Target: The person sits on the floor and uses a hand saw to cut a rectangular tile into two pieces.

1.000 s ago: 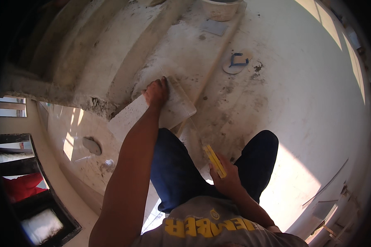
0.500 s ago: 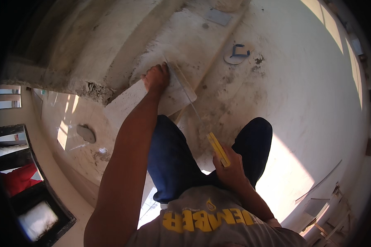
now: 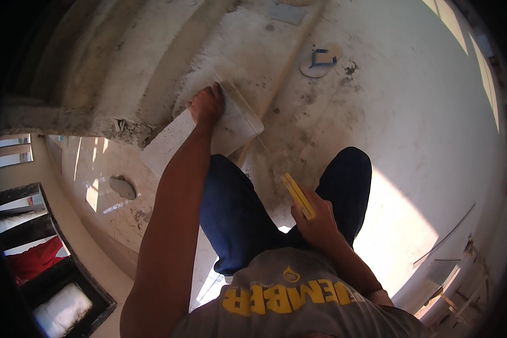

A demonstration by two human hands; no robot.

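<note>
My left hand (image 3: 207, 105) presses on a pale slab (image 3: 177, 135), its fingers curled near the far edge. The slab lies slanted in front of my left knee, close to a broken concrete edge. In my right hand (image 3: 319, 221), between my knees, is the yellow handle (image 3: 298, 195) of a handsaw. The saw's thin blade runs from the handle away toward the slab's right end, near my left fingers. Seen almost edge-on, the blade is faint, so how deep it sits in the slab cannot be told.
Concrete steps (image 3: 152, 62) rise at the upper left, with a rough broken edge (image 3: 132, 129). A pale oval thing with a blue strap-like piece (image 3: 321, 61) lies beyond the slab. A grey sole-shaped thing (image 3: 122, 187) is at left; a grey flat piece (image 3: 287, 13) lies far ahead.
The whole view has shifted slightly. The saw blade shows fainter than before. My left hand keeps its place on the slab, and my right hand still grips the handle.
</note>
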